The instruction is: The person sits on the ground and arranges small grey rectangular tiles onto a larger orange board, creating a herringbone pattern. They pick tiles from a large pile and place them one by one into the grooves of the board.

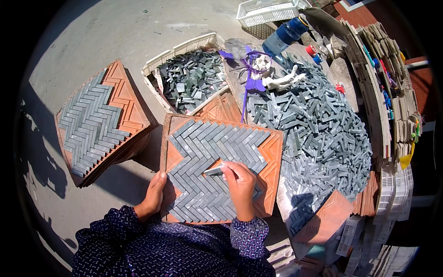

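Observation:
In front of me lies an orange grooved tray whose slots hold grey stone strips set in a herringbone pattern. My left hand grips the tray's left edge, thumb on top. Between the thumb and fingers of my right hand is a grey stone strip, tilted over a small orange gap in the middle of the pattern. Bare orange grooves show along the tray's right side. Loose grey strips are heaped on the board to the right of the tray.
At left stands a stack of similar trays, the top one partly filled. A white crate of dark stone pieces sits beyond my tray. A blue bottle, white gloves and a purple strap lie near the heap. Stacked sheets line the right.

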A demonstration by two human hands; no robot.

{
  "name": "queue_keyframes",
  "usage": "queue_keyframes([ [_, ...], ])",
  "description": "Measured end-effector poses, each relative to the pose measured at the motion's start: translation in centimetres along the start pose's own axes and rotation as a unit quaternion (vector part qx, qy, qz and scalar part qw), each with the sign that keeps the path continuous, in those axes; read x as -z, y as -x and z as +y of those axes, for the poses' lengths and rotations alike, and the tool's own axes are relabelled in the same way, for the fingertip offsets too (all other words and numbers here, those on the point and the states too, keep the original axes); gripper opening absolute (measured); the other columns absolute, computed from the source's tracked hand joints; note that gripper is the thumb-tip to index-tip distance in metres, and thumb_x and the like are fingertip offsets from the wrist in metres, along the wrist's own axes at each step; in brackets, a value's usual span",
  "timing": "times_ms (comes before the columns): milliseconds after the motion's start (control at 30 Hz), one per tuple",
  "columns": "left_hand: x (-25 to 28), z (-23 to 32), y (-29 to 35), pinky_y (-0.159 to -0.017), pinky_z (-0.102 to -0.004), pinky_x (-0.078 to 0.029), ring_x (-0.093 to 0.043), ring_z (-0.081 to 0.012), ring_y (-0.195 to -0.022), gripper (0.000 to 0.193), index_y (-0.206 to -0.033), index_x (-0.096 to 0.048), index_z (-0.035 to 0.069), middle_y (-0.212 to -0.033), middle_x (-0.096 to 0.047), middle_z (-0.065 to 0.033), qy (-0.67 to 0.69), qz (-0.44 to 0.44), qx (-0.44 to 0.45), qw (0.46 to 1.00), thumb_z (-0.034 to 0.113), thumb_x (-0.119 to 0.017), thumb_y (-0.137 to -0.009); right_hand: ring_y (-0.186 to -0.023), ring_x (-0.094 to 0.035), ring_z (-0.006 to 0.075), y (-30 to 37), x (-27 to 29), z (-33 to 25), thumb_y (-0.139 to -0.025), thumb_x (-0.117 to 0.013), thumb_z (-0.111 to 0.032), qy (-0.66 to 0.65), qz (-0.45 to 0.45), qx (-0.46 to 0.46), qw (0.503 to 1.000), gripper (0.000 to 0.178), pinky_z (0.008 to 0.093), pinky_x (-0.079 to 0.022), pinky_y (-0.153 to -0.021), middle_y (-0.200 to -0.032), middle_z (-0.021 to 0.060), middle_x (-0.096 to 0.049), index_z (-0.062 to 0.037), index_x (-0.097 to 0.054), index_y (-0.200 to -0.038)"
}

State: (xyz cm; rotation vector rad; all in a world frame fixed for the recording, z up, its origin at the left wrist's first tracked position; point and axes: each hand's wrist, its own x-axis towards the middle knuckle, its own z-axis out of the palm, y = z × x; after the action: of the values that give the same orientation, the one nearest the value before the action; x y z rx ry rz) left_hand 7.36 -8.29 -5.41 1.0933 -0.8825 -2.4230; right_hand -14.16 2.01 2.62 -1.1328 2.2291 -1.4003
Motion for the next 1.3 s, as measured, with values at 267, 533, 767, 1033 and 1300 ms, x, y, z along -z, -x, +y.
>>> queue_keyframes([
  [267,1.0,0.1,0.2,-0.056,-0.0186,-0.037,-0.040,-0.0029,-0.064,0.026,-0.105,-0.049,0.008,-0.075,-0.044,0.0064,0.062,-0.076,0.025,0.995,0.032,-0.039,-0.102,-0.077,-0.063,0.0291,-0.3,-1.4,0.6,-0.077,-0.072,-0.007,0.114,0.008,0.005,0.993,0.020,0.0343,-0.051,-0.065,-0.087,0.0119,-0.064,-0.0030,-0.064,-0.095],
  [533,-0.9,0.6,0.1,-0.071,-0.0194,-0.040,-0.044,-0.0032,-0.080,0.033,-0.116,-0.049,0.005,-0.088,-0.049,0.0050,-0.004,-0.001,-0.020,1.000,0.033,-0.040,-0.102,-0.085,-0.058,0.0287,1.0,-2.5,0.6,-0.074,-0.075,-0.010,0.216,0.037,0.041,0.975,0.028,0.0371,-0.050,-0.070,-0.097,0.0086,-0.058,-0.0059,-0.064,-0.099],
  [767,0.9,0.1,-0.1,-0.069,-0.0200,-0.039,-0.045,-0.0034,-0.078,0.029,-0.107,-0.050,0.008,-0.085,-0.048,0.0052,0.011,-0.034,0.027,0.999,0.034,-0.042,-0.101,-0.092,-0.058,0.0298,1.6,-1.8,0.3,-0.077,-0.072,-0.009,0.225,-0.019,0.118,0.967,0.029,0.0390,-0.049,-0.078,-0.103,0.0100,-0.058,-0.0037,-0.063,-0.104],
  [1033,1.3,-0.3,-0.2,-0.068,-0.0201,-0.037,-0.040,-0.0040,-0.075,0.025,-0.105,-0.051,0.007,-0.083,-0.045,0.0059,-0.083,0.006,-0.012,0.996,0.030,-0.047,-0.100,-0.110,-0.054,0.0362,5.1,6.6,1.5,-0.080,-0.068,-0.011,0.266,0.162,-0.018,0.950,0.040,0.0418,-0.044,-0.093,-0.121,0.0191,-0.055,-0.0005,-0.058,-0.117],
  [1300,-0.1,0.1,-1.2,-0.063,-0.0207,-0.041,-0.044,-0.0048,-0.070,0.033,-0.108,-0.050,0.007,-0.082,-0.049,0.0045,0.029,-0.055,0.011,0.998,0.038,-0.048,-0.098,-0.097,-0.058,0.0232,14.6,11.8,9.0,-0.093,-0.055,-0.022,0.061,0.241,-0.227,0.942,0.036,0.0326,-0.045,-0.087,-0.105,0.0156,-0.061,0.0069,-0.056,-0.114],
])
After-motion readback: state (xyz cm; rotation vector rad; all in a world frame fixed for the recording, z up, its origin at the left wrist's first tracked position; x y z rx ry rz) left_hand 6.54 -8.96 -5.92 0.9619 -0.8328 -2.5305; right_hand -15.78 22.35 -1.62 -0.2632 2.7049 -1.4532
